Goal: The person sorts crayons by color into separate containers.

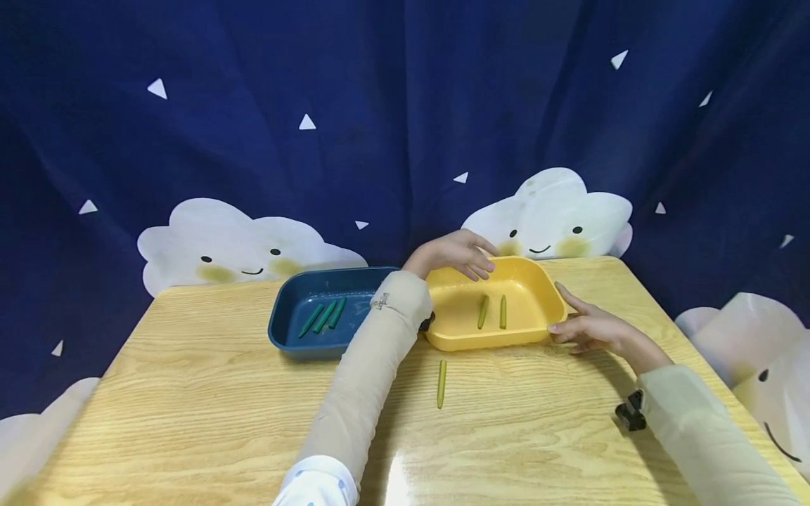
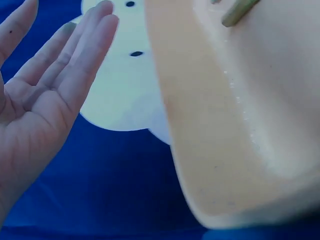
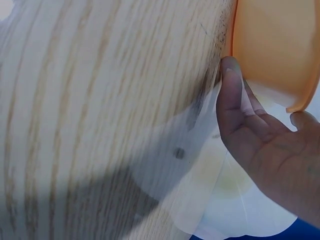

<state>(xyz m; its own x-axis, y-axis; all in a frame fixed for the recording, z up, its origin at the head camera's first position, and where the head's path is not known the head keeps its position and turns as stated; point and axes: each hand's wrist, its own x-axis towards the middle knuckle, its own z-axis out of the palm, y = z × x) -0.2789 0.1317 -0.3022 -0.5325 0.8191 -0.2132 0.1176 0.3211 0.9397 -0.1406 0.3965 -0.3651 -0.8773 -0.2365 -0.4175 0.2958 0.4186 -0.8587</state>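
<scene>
A yellow plastic basin [image 1: 455, 341] sits on the table with two yellow-green crayon-like sticks [image 1: 484, 312] inside. My left hand [image 1: 454, 253] is over its back left part, fingers stretched out and nothing in them; the left wrist view shows the palm [image 2: 40, 112] apart from the wall. At the basin's right end, my right hand [image 1: 598, 330] holds the front corner, fingertips at the wall and thumb by the rim. The right wrist view shows these fingers [image 3: 231, 95] bent along the edge. Another yellow-green stick [image 1: 441, 384] lies on the table in front of the basin.
To the left stands a dark blue basin [image 1: 302, 347] with three green sticks [image 1: 324, 318]; my left forearm [image 1: 373, 379] covers its right end. A blue curtain [image 1: 354, 176] with cloud pictures hangs behind the wooden table [image 1: 209, 422].
</scene>
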